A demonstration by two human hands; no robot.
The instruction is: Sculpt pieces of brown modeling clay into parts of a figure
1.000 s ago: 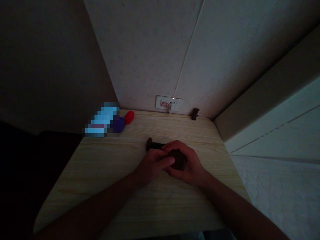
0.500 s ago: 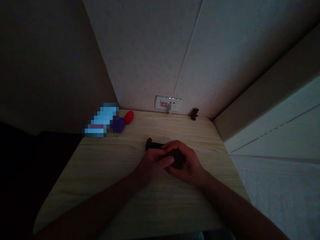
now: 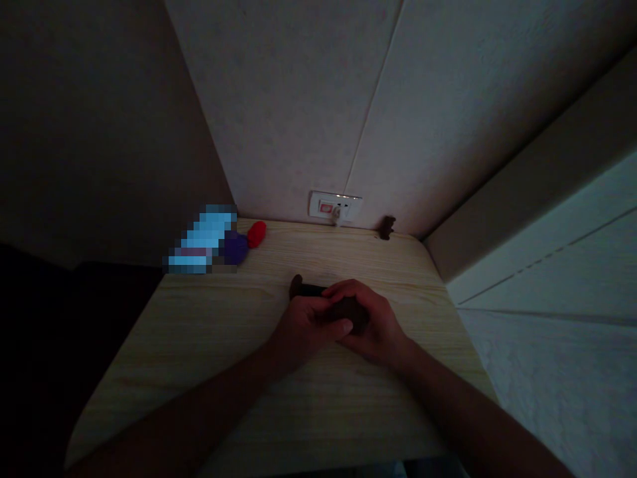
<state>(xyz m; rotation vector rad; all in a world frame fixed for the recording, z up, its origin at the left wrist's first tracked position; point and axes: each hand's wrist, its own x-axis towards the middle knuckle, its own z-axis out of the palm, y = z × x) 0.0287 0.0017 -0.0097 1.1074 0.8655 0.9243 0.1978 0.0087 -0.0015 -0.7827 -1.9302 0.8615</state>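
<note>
A dark brown lump (image 3: 357,315), which looks like modelling clay, is held between my two hands over the table's middle. My right hand (image 3: 381,328) curls around its far and right sides. From the left, my left hand (image 3: 306,328) presses on it with the thumb laid across its near face, while its other fingers are partly hidden. Just beyond my left hand lies a dark piece (image 3: 312,290) with a rounded brown end (image 3: 296,286). Its right part is covered by my fingers, and whether it touches the lump I cannot tell.
At the back left, a purple lump (image 3: 235,248) and a red lump (image 3: 257,234) lie beside a blurred-out bright object (image 3: 202,239). A small dark brown figure (image 3: 387,227) stands at the back right, near a wall socket (image 3: 335,206) with a plug. The wooden table (image 3: 199,338) meets the wall.
My left thumb has slid a little to the right and nearer across the brown lump. My right hand has hardly moved, and the things at the back stay put.
</note>
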